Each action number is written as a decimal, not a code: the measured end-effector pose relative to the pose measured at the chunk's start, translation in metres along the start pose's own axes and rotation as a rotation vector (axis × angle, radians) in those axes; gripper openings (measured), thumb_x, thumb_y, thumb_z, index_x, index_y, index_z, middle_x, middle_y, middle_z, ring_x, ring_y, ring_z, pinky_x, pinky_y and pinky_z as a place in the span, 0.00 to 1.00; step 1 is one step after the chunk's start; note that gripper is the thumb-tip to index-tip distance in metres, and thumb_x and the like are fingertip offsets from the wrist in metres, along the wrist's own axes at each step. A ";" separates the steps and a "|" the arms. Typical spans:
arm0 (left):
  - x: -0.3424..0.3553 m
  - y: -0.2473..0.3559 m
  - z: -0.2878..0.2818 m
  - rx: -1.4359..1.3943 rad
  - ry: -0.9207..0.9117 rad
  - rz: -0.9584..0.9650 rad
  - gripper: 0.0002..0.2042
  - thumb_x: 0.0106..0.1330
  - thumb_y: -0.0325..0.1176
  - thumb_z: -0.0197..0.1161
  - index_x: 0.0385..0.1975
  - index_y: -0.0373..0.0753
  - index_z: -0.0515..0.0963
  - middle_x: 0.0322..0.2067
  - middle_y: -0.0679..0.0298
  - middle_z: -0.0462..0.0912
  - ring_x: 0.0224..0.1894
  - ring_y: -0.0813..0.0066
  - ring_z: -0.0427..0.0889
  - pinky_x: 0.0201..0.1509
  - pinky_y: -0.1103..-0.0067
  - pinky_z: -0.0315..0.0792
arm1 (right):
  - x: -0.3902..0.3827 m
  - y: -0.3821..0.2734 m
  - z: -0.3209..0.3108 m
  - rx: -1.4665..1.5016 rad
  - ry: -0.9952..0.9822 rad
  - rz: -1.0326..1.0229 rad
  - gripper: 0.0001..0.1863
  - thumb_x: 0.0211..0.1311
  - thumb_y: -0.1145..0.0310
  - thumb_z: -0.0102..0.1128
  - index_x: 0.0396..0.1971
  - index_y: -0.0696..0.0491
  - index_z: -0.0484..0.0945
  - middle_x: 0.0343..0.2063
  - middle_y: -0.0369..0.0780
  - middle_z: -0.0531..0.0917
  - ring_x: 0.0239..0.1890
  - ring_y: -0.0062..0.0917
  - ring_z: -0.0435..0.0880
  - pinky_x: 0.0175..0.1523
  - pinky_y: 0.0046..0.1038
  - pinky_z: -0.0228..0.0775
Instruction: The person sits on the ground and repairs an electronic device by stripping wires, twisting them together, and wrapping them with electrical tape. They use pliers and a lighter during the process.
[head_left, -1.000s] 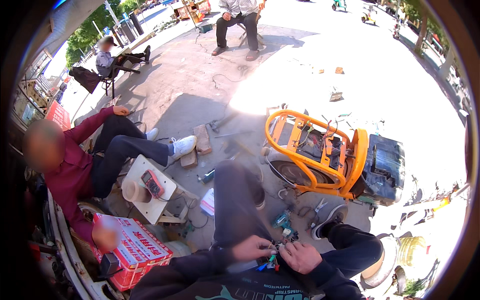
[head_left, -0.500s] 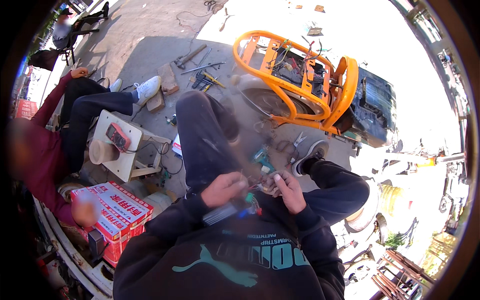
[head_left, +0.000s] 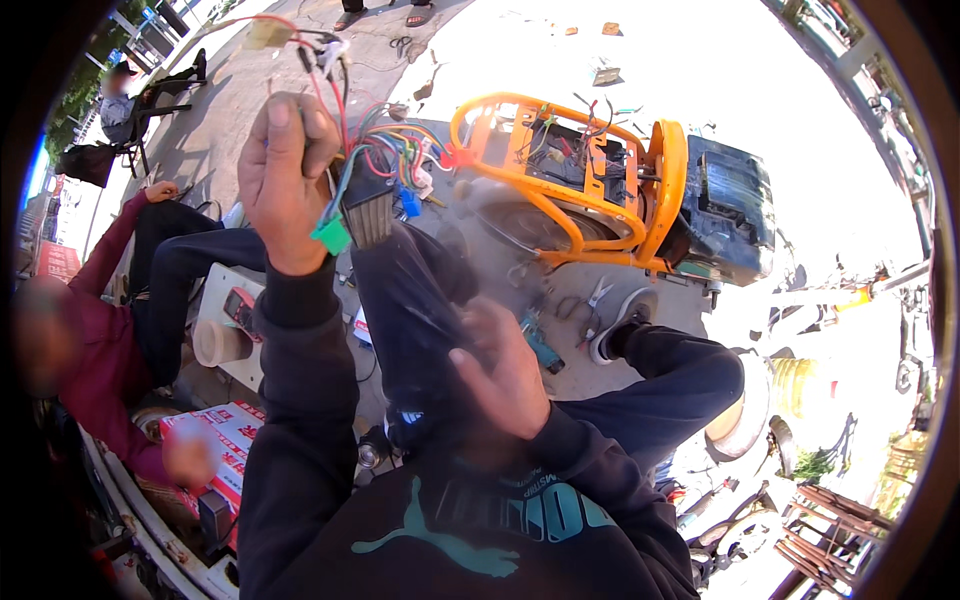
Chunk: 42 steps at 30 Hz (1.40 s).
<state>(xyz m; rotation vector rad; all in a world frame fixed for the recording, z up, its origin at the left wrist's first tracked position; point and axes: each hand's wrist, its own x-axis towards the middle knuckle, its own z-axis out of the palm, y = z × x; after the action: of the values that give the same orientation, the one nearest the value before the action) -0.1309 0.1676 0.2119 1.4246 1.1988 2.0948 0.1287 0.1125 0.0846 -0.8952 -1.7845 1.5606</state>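
My left hand (head_left: 285,185) is raised at the upper left, its fingers closed on the wire bundle of a dark finned controller box (head_left: 369,212). The box hangs beside the hand. Many coloured wires (head_left: 400,140) fan out from it, with a green connector (head_left: 332,235) below and a blue connector (head_left: 410,203) to the right. More thin wires and a white plug (head_left: 330,55) stick up above the fingers. Over my lap, my right hand (head_left: 503,372) is slightly blurred, thumb and fingers apart, with nothing seen in it.
An orange cycle frame (head_left: 660,200) with a black box (head_left: 728,205) lies ahead. A teal power tool (head_left: 540,345) and scissors (head_left: 599,292) rest on the ground by my foot. At left, a person in a maroon sleeve (head_left: 105,260) sits near a small stool (head_left: 225,290) and a red-white carton (head_left: 232,440).
My left hand has lifted the controller and wires from my lap up and to the left. My right hand has come off the wires and moved left, its fingers spreading.
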 end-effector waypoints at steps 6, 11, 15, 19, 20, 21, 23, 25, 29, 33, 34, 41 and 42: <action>0.036 0.006 0.043 0.811 -1.113 0.518 0.15 0.67 0.42 0.68 0.25 0.39 0.74 0.17 0.61 0.71 0.22 0.58 0.74 0.32 0.66 0.67 | 0.016 -0.003 -0.045 0.110 0.296 0.032 0.29 0.73 0.66 0.61 0.68 0.61 0.65 0.57 0.48 0.79 0.58 0.32 0.80 0.62 0.33 0.73; -0.024 0.016 0.050 0.865 -1.635 0.717 0.11 0.58 0.37 0.64 0.21 0.43 0.70 0.15 0.69 0.71 0.25 0.71 0.77 0.33 0.72 0.67 | 0.063 -0.017 -0.075 0.133 0.291 -0.113 0.25 0.79 0.60 0.51 0.65 0.63 0.68 0.56 0.50 0.79 0.59 0.33 0.79 0.65 0.33 0.69; -0.054 0.005 0.042 0.731 -1.562 0.678 0.10 0.57 0.36 0.64 0.21 0.43 0.69 0.17 0.68 0.71 0.26 0.71 0.76 0.33 0.74 0.66 | 0.074 -0.018 -0.043 0.127 -0.122 0.091 0.28 0.77 0.52 0.57 0.60 0.64 0.73 0.49 0.48 0.83 0.52 0.29 0.82 0.58 0.34 0.74; -0.071 -0.005 0.022 0.872 -1.470 0.635 0.07 0.57 0.33 0.63 0.25 0.42 0.71 0.20 0.68 0.74 0.26 0.73 0.77 0.34 0.76 0.66 | 0.052 0.010 -0.016 0.842 -0.207 0.608 0.23 0.80 0.50 0.54 0.54 0.57 0.77 0.43 0.35 0.83 0.44 0.14 0.82 0.47 0.23 0.76; -0.075 -0.011 0.016 0.930 -1.453 0.691 0.07 0.58 0.33 0.63 0.25 0.43 0.71 0.21 0.69 0.74 0.26 0.74 0.76 0.34 0.77 0.65 | 0.050 0.012 -0.015 0.924 -0.303 0.671 0.22 0.80 0.51 0.54 0.56 0.56 0.76 0.43 0.34 0.82 0.43 0.14 0.82 0.47 0.22 0.77; -0.076 -0.014 0.013 0.931 -1.439 0.702 0.06 0.58 0.33 0.63 0.26 0.43 0.72 0.21 0.69 0.73 0.27 0.74 0.76 0.34 0.77 0.65 | 0.048 0.010 -0.013 1.010 -0.398 0.737 0.21 0.80 0.52 0.55 0.57 0.55 0.76 0.44 0.33 0.82 0.43 0.15 0.83 0.47 0.21 0.78; -0.075 -0.018 0.011 0.937 -1.410 0.724 0.06 0.57 0.32 0.64 0.26 0.42 0.72 0.21 0.69 0.73 0.28 0.75 0.76 0.35 0.77 0.66 | 0.050 0.001 -0.010 1.113 -0.323 0.751 0.19 0.79 0.57 0.56 0.59 0.53 0.75 0.44 0.33 0.82 0.45 0.15 0.83 0.50 0.23 0.79; -0.066 -0.022 0.014 0.842 -1.311 0.642 0.07 0.56 0.32 0.66 0.27 0.43 0.73 0.24 0.70 0.75 0.29 0.74 0.75 0.37 0.76 0.67 | 0.058 -0.004 -0.008 1.197 -0.272 0.677 0.17 0.79 0.61 0.57 0.60 0.53 0.75 0.45 0.32 0.82 0.46 0.16 0.84 0.51 0.25 0.80; -0.052 -0.028 0.021 0.715 -1.155 0.514 0.09 0.61 0.36 0.67 0.27 0.42 0.73 0.26 0.70 0.78 0.30 0.72 0.74 0.37 0.75 0.68 | 0.073 -0.010 -0.004 1.220 -0.198 0.459 0.15 0.79 0.67 0.55 0.61 0.52 0.75 0.45 0.32 0.82 0.47 0.16 0.83 0.51 0.22 0.78; -0.039 -0.025 0.036 0.391 -0.791 -0.091 0.14 0.75 0.40 0.60 0.27 0.40 0.72 0.24 0.67 0.75 0.27 0.76 0.72 0.34 0.79 0.65 | 0.107 -0.001 0.000 1.069 -0.180 0.225 0.16 0.80 0.66 0.55 0.62 0.54 0.74 0.43 0.31 0.81 0.39 0.11 0.79 0.43 0.17 0.73; -0.037 -0.027 0.037 0.275 -0.621 -0.328 0.16 0.79 0.41 0.57 0.27 0.40 0.72 0.24 0.66 0.74 0.26 0.78 0.70 0.33 0.80 0.64 | 0.118 -0.002 -0.003 1.083 -0.185 0.208 0.17 0.80 0.65 0.55 0.62 0.54 0.74 0.43 0.30 0.81 0.37 0.10 0.77 0.41 0.16 0.71; 0.022 -0.072 0.060 0.017 -0.227 -0.583 0.20 0.85 0.47 0.45 0.31 0.42 0.71 0.21 0.70 0.70 0.24 0.87 0.63 0.29 0.86 0.58 | 0.170 -0.002 -0.032 0.891 -0.103 0.232 0.22 0.78 0.56 0.58 0.61 0.55 0.76 0.30 0.28 0.75 0.26 0.09 0.72 0.31 0.14 0.63; 0.027 -0.074 0.063 0.045 -0.278 -0.575 0.20 0.85 0.47 0.45 0.31 0.42 0.71 0.21 0.69 0.71 0.24 0.87 0.63 0.28 0.86 0.57 | 0.173 0.001 -0.037 0.870 -0.090 0.244 0.23 0.78 0.54 0.59 0.61 0.56 0.76 0.30 0.28 0.75 0.25 0.10 0.72 0.30 0.15 0.64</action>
<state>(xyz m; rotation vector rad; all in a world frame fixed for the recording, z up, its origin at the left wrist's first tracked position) -0.1003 0.2581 0.1786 1.1577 1.3446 1.4418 0.0555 0.2739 0.0893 -0.6092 -0.8711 2.2703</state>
